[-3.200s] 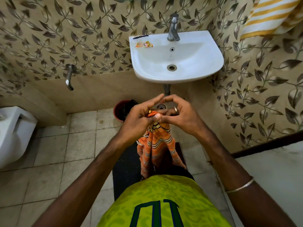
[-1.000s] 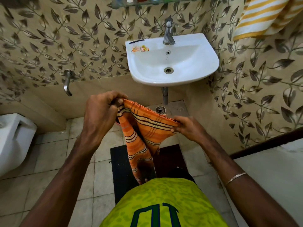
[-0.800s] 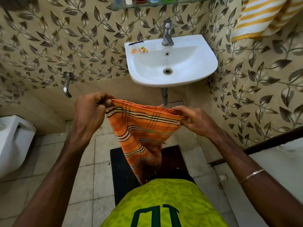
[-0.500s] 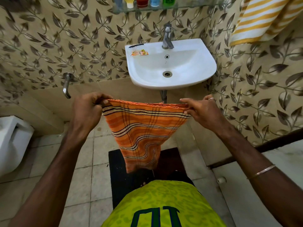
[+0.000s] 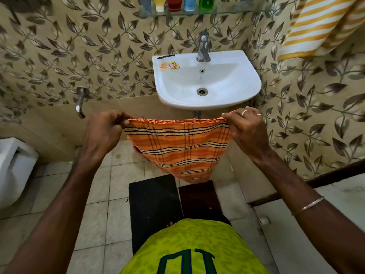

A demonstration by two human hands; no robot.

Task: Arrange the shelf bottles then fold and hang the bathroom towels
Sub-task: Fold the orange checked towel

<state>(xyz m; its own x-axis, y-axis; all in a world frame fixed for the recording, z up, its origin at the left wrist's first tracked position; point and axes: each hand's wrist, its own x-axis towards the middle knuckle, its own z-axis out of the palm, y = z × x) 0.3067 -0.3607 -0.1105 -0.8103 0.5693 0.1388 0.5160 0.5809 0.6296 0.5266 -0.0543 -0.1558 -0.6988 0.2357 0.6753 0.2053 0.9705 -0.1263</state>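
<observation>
An orange striped towel (image 5: 181,149) hangs folded in front of me, below the sink, its top edge stretched level between both hands. My left hand (image 5: 103,131) pinches the top left corner and my right hand (image 5: 245,129) pinches the top right corner. The towel's lower end tapers to a point above the floor mat. A yellow-and-white striped towel (image 5: 318,26) hangs on the wall at the upper right. Several coloured bottles (image 5: 177,3) stand in a row on the glass shelf (image 5: 227,10) at the top edge, their upper parts cut off.
A white sink (image 5: 243,84) with a chrome tap (image 5: 203,48) and a small sachet (image 5: 169,65) on its rim is mounted on the wall ahead. A wall spout (image 5: 80,104) sits left, a white toilet (image 5: 13,169) far left, a dark mat (image 5: 154,210) underfoot.
My hands have moved apart and lifted, pulling the bunched towel into a flat, taut folded sheet. The view has tilted up, bringing the shelf bottles into sight.
</observation>
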